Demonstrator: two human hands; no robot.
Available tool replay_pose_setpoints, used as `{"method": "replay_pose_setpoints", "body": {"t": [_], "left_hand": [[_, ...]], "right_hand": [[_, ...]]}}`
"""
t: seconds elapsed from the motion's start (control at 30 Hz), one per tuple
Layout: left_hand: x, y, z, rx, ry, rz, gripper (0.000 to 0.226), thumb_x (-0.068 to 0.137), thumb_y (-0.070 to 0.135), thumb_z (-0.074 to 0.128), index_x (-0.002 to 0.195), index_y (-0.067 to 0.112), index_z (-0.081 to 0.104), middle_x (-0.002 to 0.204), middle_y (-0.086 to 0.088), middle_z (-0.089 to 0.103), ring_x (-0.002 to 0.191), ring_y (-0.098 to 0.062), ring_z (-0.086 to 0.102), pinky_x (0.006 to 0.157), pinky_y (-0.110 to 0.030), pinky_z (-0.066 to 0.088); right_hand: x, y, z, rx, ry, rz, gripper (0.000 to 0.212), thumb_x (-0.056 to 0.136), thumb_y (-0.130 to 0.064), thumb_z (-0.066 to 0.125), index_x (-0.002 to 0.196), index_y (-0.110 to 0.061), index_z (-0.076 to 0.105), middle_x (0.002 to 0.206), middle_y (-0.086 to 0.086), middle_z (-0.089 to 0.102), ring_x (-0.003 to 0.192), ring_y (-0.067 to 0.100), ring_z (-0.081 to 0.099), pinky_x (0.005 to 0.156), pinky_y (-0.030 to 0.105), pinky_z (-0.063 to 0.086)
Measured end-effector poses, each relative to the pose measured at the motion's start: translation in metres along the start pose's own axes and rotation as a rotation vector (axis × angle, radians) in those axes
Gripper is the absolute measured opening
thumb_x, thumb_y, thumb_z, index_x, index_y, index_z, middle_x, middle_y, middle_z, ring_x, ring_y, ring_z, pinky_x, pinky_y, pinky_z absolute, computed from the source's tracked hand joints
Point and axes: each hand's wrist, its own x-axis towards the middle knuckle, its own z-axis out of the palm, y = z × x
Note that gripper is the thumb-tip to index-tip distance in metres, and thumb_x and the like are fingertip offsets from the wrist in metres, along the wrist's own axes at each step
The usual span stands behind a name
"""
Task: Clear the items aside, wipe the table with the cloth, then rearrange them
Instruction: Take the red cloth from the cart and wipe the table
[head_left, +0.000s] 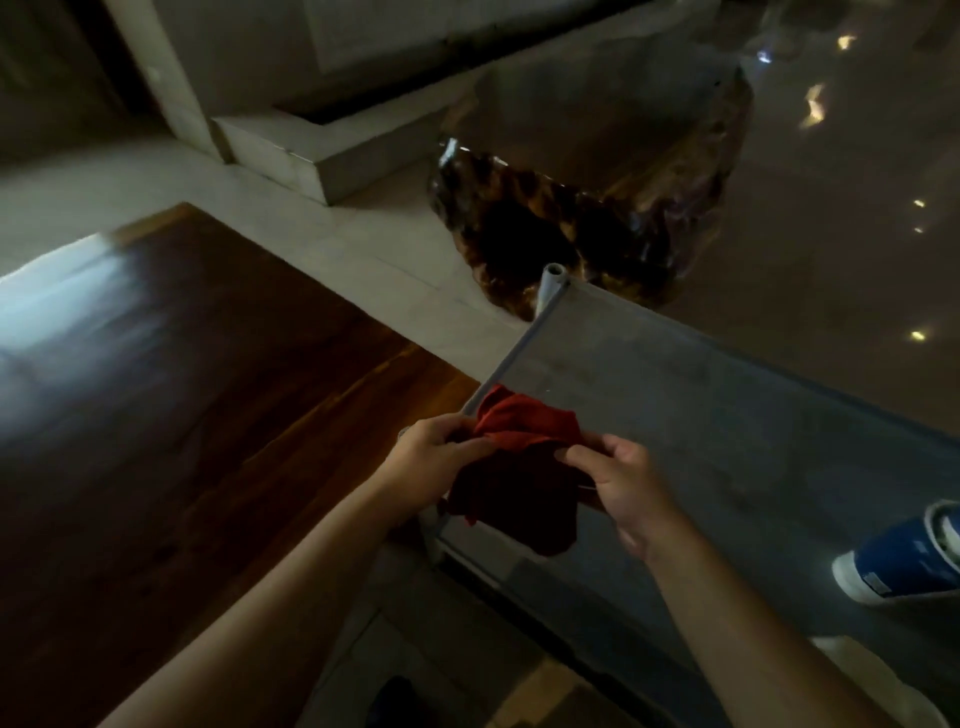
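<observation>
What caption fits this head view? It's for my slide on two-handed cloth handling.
Both hands, left and right, hold a red cloth over a grey shelf's corner.

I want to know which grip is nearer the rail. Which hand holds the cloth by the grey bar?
The left hand: it pinches the red cloth right beside the grey bar, while the right hand holds the other edge over the grey shelf surface.

Light: dim, warm indoors.
Glare: pale sheen on wooden floor (171, 364); small bright spots on glossy floor at right.
Blur: soft throughout.
Edges: bent, wide-angle.
</observation>
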Motion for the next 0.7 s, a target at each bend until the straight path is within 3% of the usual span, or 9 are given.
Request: {"method": "replay_pose_setpoints", "body": {"t": [0.17,0.27,0.43,0.57,0.7], "left_hand": [[-0.063,-0.013,-0.013,-0.089,0.210,0.060,0.027,0.078,0.045,0.077,0.098,0.027,0.075,0.099,-0.006,0.076,0.091,-0.026,0.074,0.080,-0.047,0.061],[-0.109,-0.028,-0.023,-0.147,0.364,0.058,0.033,0.071,0.049,0.077,0.094,0.026,0.076,0.095,-0.007,0.077,0.088,-0.025,0.074,0.078,-0.042,0.061],[-0.187,-0.061,-0.045,-0.330,0.541,0.024,0.021,0.086,0.031,0.072,0.102,0.017,0.073,0.100,-0.009,0.076,0.093,-0.025,0.074,0.084,-0.044,0.060],[-0.233,-0.086,-0.062,-0.372,0.674,-0.022,0.021,0.092,0.029,0.068,0.105,0.013,0.071,0.104,-0.015,0.074,0.095,-0.030,0.073,0.087,-0.055,0.057],[-0.262,-0.113,-0.087,-0.451,0.724,-0.050,0.021,0.093,0.028,0.066,0.106,0.012,0.071,0.103,-0.012,0.075,0.093,-0.024,0.074,0.085,-0.047,0.060]], "right_hand": [[-0.016,-0.011,0.030,-0.040,-0.213,-0.024,0.016,0.085,-0.008,0.075,0.101,-0.012,0.076,0.093,0.010,0.079,0.081,0.021,0.077,0.057,0.024,0.056],[-0.028,-0.013,0.063,-0.084,-0.360,-0.032,0.018,0.075,-0.014,0.080,0.092,-0.020,0.080,0.093,0.012,0.079,0.081,0.023,0.077,0.058,0.025,0.056],[-0.058,-0.007,0.131,-0.196,-0.589,-0.031,0.034,0.058,-0.033,0.085,0.092,-0.027,0.080,0.094,0.011,0.079,0.086,0.026,0.077,0.062,0.026,0.058],[-0.075,0.006,0.180,-0.321,-0.700,0.015,0.034,0.066,-0.031,0.083,0.098,-0.022,0.077,0.093,0.007,0.079,0.084,0.024,0.077,0.061,0.030,0.060],[-0.087,0.023,0.226,-0.401,-0.746,0.058,0.017,0.081,-0.022,0.080,0.098,-0.024,0.077,0.093,0.007,0.079,0.084,0.025,0.077,0.062,0.032,0.060]]}}
